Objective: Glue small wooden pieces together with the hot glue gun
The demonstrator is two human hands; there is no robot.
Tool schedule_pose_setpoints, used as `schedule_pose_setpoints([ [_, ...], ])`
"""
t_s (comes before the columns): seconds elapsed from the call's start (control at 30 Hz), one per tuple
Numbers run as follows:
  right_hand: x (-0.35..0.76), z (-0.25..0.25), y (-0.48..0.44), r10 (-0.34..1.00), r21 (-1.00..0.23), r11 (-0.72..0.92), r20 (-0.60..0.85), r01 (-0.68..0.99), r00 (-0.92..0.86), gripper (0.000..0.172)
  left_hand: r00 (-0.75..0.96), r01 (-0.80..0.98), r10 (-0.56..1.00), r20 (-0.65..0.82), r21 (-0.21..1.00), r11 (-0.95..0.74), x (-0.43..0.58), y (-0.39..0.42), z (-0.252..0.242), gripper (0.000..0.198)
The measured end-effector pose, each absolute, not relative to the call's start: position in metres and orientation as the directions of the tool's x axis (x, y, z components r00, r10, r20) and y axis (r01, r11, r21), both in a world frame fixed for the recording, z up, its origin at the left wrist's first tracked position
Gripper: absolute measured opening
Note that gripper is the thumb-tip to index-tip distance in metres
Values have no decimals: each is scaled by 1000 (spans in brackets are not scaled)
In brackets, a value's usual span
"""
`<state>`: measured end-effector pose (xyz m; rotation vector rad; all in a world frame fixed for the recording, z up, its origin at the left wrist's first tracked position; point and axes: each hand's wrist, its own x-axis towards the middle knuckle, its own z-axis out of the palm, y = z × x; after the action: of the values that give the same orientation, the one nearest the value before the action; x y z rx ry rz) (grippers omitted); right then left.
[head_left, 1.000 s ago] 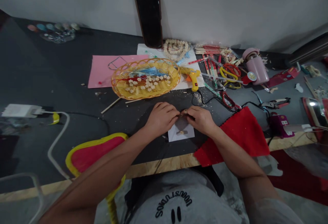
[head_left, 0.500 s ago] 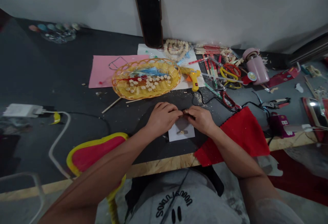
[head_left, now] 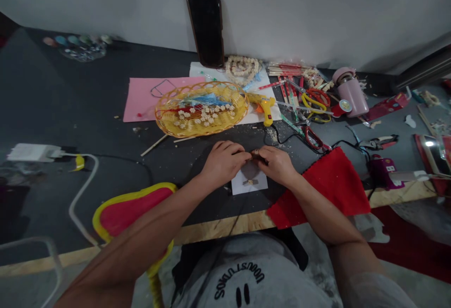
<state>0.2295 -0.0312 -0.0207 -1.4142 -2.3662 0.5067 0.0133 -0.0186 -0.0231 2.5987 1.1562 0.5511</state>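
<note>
On my remote feed, left hand (head_left: 226,160) and right hand (head_left: 278,163), both curled nearly closed, pinched a small brown piece (head_left: 255,155) at the white card (head_left: 240,188)'s far edge. Yellow basket (head_left: 201,128) sat beyond the card.

on the tabletop (head_left: 190,181), a basket (head_left: 190,131) lies behind a paper slip (head_left: 239,187); right of the basket, a glue gun (head_left: 267,108); behind it, a phone (head_left: 206,31).
</note>
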Motion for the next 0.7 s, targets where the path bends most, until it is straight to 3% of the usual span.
schedule_pose_setpoints([
  [0.37,228,-20,-32,884,-455,452,111,768,-454,19,595,706,793,127,388,-592,16,-18,-19,16],
  [0.7,227,-18,-32,888,-464,443,105,767,-448,19,595,710,794,123,382,-591,16,-18,-17,13],
])
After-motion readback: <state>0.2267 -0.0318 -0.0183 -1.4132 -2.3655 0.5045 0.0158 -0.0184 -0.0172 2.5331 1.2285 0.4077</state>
